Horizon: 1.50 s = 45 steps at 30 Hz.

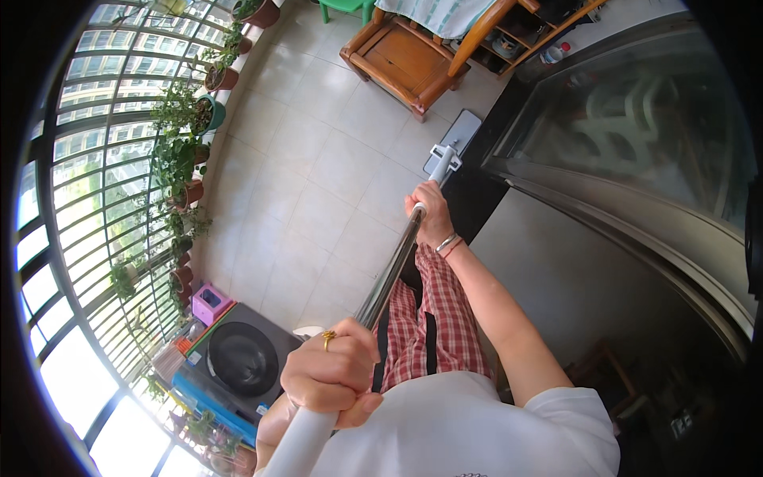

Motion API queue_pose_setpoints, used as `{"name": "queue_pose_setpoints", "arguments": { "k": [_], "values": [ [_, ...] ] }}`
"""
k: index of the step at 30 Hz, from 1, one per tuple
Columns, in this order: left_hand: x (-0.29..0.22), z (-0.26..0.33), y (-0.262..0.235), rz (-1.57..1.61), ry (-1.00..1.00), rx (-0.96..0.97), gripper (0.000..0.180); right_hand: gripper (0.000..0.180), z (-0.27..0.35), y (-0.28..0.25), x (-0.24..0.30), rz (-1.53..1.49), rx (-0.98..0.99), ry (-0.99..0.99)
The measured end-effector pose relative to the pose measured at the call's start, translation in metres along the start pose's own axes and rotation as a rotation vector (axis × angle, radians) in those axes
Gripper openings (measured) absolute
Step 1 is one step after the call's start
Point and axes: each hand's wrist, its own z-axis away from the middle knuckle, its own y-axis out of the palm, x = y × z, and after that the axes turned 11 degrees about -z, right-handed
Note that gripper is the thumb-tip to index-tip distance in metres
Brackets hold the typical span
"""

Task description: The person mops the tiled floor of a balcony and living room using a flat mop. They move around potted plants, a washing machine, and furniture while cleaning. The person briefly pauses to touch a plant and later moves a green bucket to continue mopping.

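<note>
Pale tiles (318,183) cover a balcony floor, with barred windows (87,199) curving along one side and a dark glass door (636,135) on the other.

Left hand (334,378), a ring on one finger, is clamped round the upper end of a mop handle (393,266), close to the body. Right hand (431,219), bangles at the wrist, grips the same pole farther down, arm stretched out. The two hands are well apart along the handle, both closed firmly on it.

Beyond the right hand the pole runs to a flat mop head (453,143), which lies on the tiles just beside the door's dark threshold, near a wooden chair (405,60). Red checked trousers (433,326) show between the arms.

Left of the left hand sits a washing machine (238,358) with a pink box (211,302) beside it; potted plants (187,159) line the windows past that.

As to progress, the tiles show no clear wet or dry bands, so I cannot tell how much floor is already mopped. The head stands at the far edge by the door; the wide stretch toward the plants looks like ground that may remain.
</note>
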Motion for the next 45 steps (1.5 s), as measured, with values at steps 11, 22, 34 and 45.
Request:
{"name": "queue_pose_setpoints", "arguments": {
  "k": [11, 22, 34, 45],
  "values": [
    [0.078, 0.076, 0.038, -0.035, 0.151, -0.123, 0.03, 0.02, 0.018, -0.027, -0.077, 0.193, 0.187, -0.095],
    [-0.005, 0.251, -0.059, -0.086, -0.118, -0.488, 0.026, 0.016, 0.144, 0.131, 0.019, 0.075, 0.437, 0.008],
    [-0.138, 0.406, -0.061, -0.617, -0.525, -1.053, 0.023, 0.011, 0.299, 0.314, 0.167, -0.171, 1.11, 0.06],
    [-0.103, 0.342, -0.065, -0.381, -0.216, -0.768, 0.028, 0.01, 0.223, 0.232, 0.13, -0.181, 0.925, 0.068]
  ]
}}
